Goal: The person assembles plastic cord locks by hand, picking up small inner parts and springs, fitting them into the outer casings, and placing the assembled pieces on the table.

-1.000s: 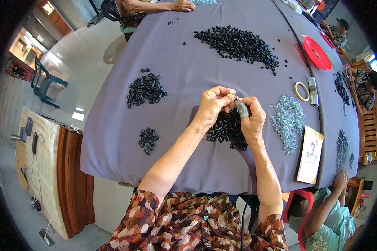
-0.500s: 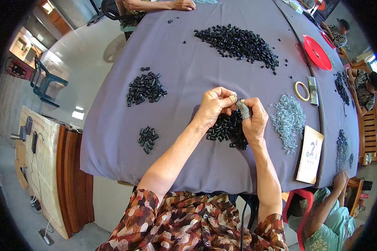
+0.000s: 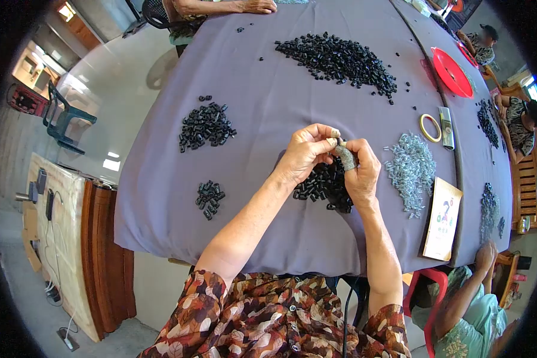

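My left hand [image 3: 307, 152] and my right hand [image 3: 361, 170] meet fingertip to fingertip above the table, both closed in a pinch. Between the tips a small black part shows, mostly hidden by the fingers. A grey cloth-like cover [image 3: 345, 157] wraps one finger of my right hand. Below them lies a pile of small black plastic parts [image 3: 321, 186], partly hidden by my hands. To the right of my right hand is a heap of small clear pieces [image 3: 410, 173]. Two smaller groups of black parts, an upper one [image 3: 206, 127] and a lower one [image 3: 209, 198], lie at left.
A large black heap [image 3: 340, 65] lies farther back on the grey tablecloth [image 3: 262, 113]. At right are a booklet [image 3: 443, 221], a tape roll [image 3: 429, 128], a small flat box [image 3: 446, 130] and a red tray [image 3: 452, 73]. Other people sit around the table.
My fingertips have shifted slightly against each other, and the right finger with the grey cover has turned a little. The piles have not changed.
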A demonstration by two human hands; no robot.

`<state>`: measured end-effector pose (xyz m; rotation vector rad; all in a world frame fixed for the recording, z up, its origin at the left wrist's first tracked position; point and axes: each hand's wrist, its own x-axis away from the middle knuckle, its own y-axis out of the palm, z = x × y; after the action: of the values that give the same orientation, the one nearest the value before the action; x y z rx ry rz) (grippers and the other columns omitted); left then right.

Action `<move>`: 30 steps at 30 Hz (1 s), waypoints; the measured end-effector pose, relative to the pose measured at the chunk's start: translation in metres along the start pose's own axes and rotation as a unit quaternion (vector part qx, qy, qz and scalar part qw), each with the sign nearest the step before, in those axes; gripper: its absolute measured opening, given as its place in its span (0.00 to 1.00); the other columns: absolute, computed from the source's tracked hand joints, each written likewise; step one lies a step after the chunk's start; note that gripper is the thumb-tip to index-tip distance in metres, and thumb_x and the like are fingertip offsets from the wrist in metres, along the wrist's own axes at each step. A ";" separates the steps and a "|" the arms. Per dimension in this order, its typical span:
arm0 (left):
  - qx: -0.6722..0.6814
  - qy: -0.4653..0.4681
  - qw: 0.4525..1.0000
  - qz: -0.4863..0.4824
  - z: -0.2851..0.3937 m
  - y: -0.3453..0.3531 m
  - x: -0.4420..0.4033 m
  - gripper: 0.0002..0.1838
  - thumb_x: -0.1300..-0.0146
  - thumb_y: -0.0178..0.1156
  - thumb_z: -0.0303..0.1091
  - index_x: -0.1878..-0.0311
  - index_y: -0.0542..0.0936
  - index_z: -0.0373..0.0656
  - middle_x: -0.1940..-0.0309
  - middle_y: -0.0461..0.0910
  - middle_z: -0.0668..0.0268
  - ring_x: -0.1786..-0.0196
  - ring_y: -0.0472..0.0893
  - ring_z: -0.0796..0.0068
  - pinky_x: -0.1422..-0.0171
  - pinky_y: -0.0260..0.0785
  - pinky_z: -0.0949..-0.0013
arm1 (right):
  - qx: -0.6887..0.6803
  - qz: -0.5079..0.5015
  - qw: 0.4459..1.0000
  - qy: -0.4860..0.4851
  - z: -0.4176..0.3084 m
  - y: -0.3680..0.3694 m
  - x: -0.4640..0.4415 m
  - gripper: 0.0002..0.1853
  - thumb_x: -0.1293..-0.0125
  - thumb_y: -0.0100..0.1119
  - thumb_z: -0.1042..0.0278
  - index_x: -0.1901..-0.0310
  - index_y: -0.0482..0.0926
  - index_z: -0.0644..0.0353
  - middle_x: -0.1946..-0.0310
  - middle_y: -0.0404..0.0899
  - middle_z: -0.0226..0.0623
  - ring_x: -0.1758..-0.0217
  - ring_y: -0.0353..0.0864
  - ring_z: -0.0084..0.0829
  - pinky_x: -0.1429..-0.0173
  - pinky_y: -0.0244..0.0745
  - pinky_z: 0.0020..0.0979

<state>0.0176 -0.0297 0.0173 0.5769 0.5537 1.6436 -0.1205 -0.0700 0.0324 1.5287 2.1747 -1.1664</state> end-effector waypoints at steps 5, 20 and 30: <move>-0.082 0.038 0.996 0.003 0.001 0.004 0.000 0.05 0.41 0.55 0.22 0.60 0.75 0.37 0.68 0.77 0.66 0.67 0.78 0.81 0.66 0.74 0.80 | -0.031 -0.005 0.998 0.056 -0.005 -0.004 -0.002 0.06 0.47 0.52 0.84 0.67 0.72 0.64 0.74 0.76 0.37 0.72 0.77 0.30 0.66 0.71 0.27; -0.330 0.152 0.931 0.037 -0.006 0.008 0.000 0.09 0.46 0.56 0.15 0.63 0.76 0.37 0.69 0.77 0.71 0.65 0.76 0.85 0.58 0.70 0.79 | -0.010 -0.038 0.998 0.057 0.007 -0.007 -0.002 0.08 0.49 0.51 0.85 0.67 0.72 0.63 0.73 0.74 0.40 0.70 0.76 0.36 0.65 0.70 0.31; -0.447 0.228 0.865 0.032 0.001 0.014 0.006 0.10 0.50 0.55 0.13 0.65 0.77 0.37 0.72 0.79 0.68 0.67 0.77 0.82 0.61 0.70 0.76 | 0.005 -0.083 0.996 0.020 0.008 -0.012 -0.006 0.07 0.50 0.54 0.83 0.67 0.73 0.63 0.73 0.74 0.41 0.70 0.76 0.39 0.65 0.70 0.33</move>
<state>0.0070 -0.0261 0.0273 -0.4978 0.0482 1.8822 -0.1307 -0.0814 0.0360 1.4096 2.3646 -1.2062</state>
